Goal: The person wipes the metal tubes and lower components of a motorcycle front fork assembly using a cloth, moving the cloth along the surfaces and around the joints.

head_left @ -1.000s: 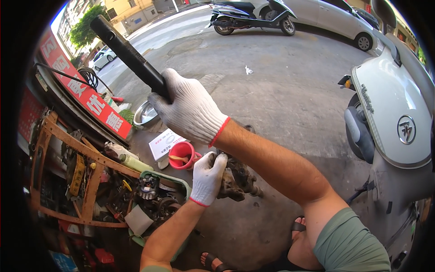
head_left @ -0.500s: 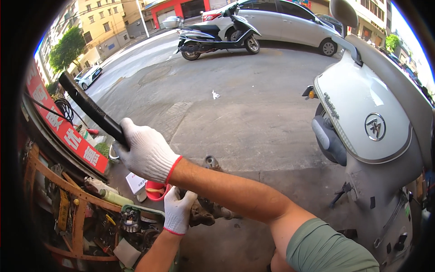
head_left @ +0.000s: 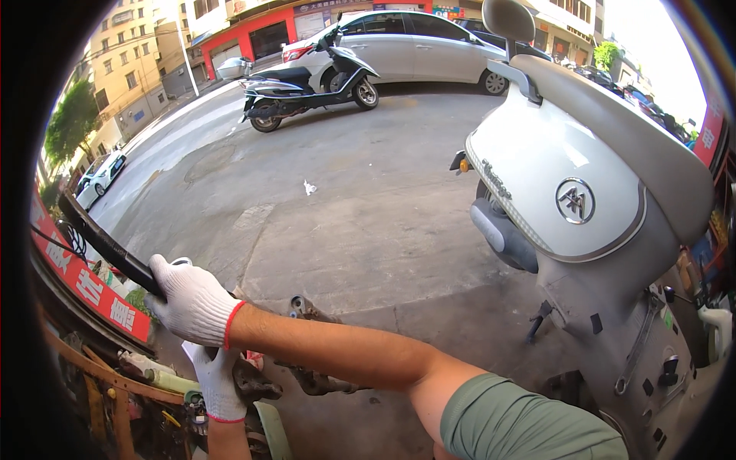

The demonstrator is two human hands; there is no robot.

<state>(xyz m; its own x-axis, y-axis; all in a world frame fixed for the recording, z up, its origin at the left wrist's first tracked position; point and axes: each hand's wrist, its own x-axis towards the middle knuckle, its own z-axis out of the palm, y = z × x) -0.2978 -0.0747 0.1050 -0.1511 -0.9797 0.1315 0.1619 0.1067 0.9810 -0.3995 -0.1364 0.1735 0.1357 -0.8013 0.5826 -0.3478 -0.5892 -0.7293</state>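
My right hand [head_left: 192, 300], in a white knit glove with red trim, is wrapped round a thick black bar [head_left: 115, 249] that slants up to the far left. The right forearm crosses the view from the right. Just below it, my left hand [head_left: 220, 389], gloved the same way, is closed, its fingers partly hidden behind the right hand. What it grips does not show. Against its right side is a dark, greasy metal part [head_left: 254, 383]. Another dirty metal piece with a round end [head_left: 300, 307] shows beyond my right forearm.
A grey-white scooter [head_left: 567, 176] stands close on the right, a wrench [head_left: 638, 345] on its lower body. At lower left is a rusty frame [head_left: 123, 414] with parts and a pale green bottle [head_left: 170, 381]. A parked scooter [head_left: 307, 84] and silver car [head_left: 406, 50] stand across the pavement.
The view has swung right, shifting the scene leftward. My right hand and the black bar have come down nearer my left hand and now overlap its fingers. Both hands stay closed.
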